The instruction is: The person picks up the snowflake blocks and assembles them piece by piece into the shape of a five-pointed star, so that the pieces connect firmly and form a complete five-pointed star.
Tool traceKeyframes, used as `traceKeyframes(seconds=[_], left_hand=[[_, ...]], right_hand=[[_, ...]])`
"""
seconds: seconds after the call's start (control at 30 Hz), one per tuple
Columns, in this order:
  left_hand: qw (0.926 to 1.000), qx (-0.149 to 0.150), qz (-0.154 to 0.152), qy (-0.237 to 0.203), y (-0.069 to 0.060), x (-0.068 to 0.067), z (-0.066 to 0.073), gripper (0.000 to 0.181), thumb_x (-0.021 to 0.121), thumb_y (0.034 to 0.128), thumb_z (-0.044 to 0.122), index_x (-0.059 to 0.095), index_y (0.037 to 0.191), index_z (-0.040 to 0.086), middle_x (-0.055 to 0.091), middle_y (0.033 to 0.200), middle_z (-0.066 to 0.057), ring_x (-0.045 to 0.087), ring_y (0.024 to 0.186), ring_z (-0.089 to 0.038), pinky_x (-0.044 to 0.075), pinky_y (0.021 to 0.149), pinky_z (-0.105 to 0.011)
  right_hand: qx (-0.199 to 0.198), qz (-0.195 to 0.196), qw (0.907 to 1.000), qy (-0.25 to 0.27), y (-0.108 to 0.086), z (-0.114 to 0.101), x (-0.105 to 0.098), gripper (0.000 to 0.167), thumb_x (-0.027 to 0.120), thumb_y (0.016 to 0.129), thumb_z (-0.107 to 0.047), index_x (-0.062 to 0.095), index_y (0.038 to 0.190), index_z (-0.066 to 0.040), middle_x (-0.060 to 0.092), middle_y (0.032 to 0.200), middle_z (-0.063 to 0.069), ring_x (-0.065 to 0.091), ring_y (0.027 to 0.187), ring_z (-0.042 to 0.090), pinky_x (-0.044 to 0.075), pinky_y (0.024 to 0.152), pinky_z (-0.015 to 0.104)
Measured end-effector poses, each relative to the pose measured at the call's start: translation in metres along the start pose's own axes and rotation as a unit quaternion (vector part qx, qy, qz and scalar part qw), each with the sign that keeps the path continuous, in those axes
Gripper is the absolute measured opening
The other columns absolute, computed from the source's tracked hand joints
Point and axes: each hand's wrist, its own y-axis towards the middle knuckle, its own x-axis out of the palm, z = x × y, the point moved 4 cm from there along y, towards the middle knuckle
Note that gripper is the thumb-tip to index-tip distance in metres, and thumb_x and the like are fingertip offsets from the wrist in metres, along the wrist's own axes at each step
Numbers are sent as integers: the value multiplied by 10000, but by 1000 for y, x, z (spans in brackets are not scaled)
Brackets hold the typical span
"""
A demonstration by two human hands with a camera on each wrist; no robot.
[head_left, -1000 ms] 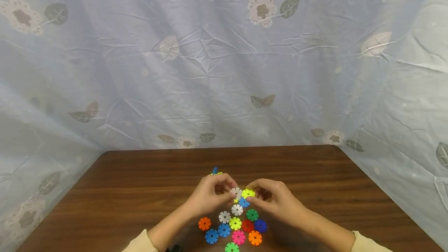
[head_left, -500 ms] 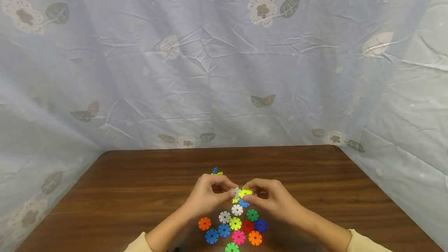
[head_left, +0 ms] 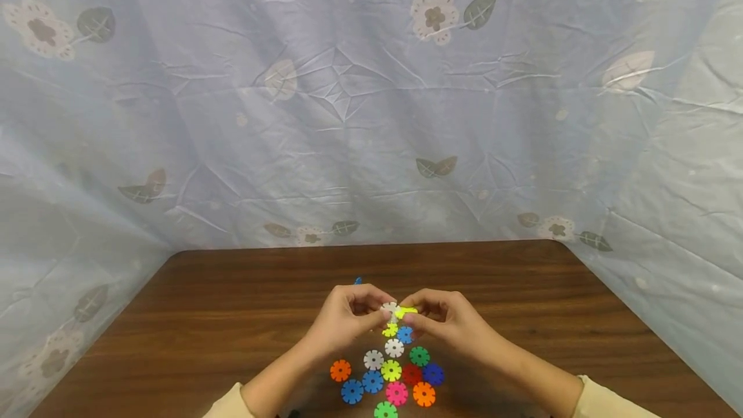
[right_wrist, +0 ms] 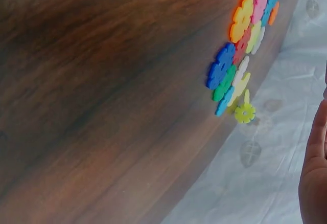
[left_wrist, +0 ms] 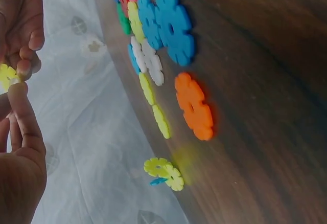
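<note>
In the head view my left hand pinches a white notched plastic disc between thumb and fingers. My right hand pinches a yellow notched disc, turned nearly edge-on. The two discs meet edge to edge above the table; whether their slots interlock I cannot tell. Both hands show at the left side of the left wrist view, with part of the yellow disc beyond the fingers. Only a slice of the right hand enters the right wrist view, and its disc is out of sight there.
Several loose notched discs lie just below the hands, among them a pink disc, an orange disc and a dark blue disc. Joined yellow and blue discs stand farther back, mostly behind the left hand. A patterned curtain surrounds the wooden table.
The yellow disc has turned from face-on to nearly edge-on and moved left against the white disc. Both hands have risen slightly and drawn closer together.
</note>
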Motion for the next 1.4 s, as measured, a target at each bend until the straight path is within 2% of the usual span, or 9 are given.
traceKeyframes(seconds=[0.23,0.4,0.5,0.63,0.73,0.83,0.97,1.17,1.4], left_hand=[[9920,539,45,1144,-5,4,2,315,747,974,138,696,1284,119,757,981,-93,686,860,-60,616,753,-221],[9890,831,215,1203,-6,3,4,311,769,952,121,708,1255,83,752,923,-99,666,836,-55,619,721,-215],[9916,701,260,1055,-5,1,1,304,780,942,123,714,1233,60,742,894,-115,640,804,-21,612,703,-215],[9958,357,404,744,-4,-4,-3,329,792,926,110,705,1233,28,737,881,-153,627,765,-8,593,707,-210],[9977,64,499,447,-4,-8,-6,351,793,922,95,694,1246,4,744,893,-198,636,748,-30,574,702,-199],[9983,-247,515,112,-3,-10,-7,368,785,927,83,679,1269,-5,739,914,-237,646,751,-72,565,701,-193],[9975,-471,493,-170,-3,-11,-7,393,775,934,77,652,1291,-33,733,929,-256,656,773,-89,569,729,-193],[9975,-439,448,-337,-4,-10,-4,408,760,938,58,608,1287,-88,725,924,-289,657,770,-62,558,724,-187],[9955,-657,455,-518,-3,-7,-8,382,746,930,19,601,1273,-61,733,878,-176,661,748,-73,582,726,-200]], right_hand=[[423,217,9988,153,4,5,-9,264,610,1068,-175,710,1149,56,749,965,249,743,768,148,670,751,464],[851,178,9941,642,7,6,-11,355,598,1078,-218,677,1181,112,746,967,91,749,799,141,674,808,422],[944,107,9932,673,6,9,-12,385,551,1101,-245,657,1199,112,713,994,110,741,836,158,672,825,392],[761,-88,9960,-469,1,17,-19,312,574,1089,-237,687,1174,41,714,1019,154,681,839,97,641,761,296],[543,-568,9829,-1668,-6,27,-23,217,673,1032,-228,721,1132,-42,742,1034,101,611,829,34,577,711,233],[445,-1124,9672,-2235,-12,37,-21,204,743,982,-256,733,1124,-109,748,1059,31,610,886,32,559,757,226],[569,-1429,9566,-2473,-16,45,-15,262,772,958,-328,745,1158,-161,704,1077,-17,611,957,47,566,831,233],[760,-1297,9430,-2968,-16,43,-4,251,800,927,-372,766,1113,-207,631,1002,-78,567,912,19,553,794,222],[813,-1173,9478,-2853,-14,43,1,205,814,916,-321,720,1019,-170,622,993,-52,528,884,31,517,770,216]])
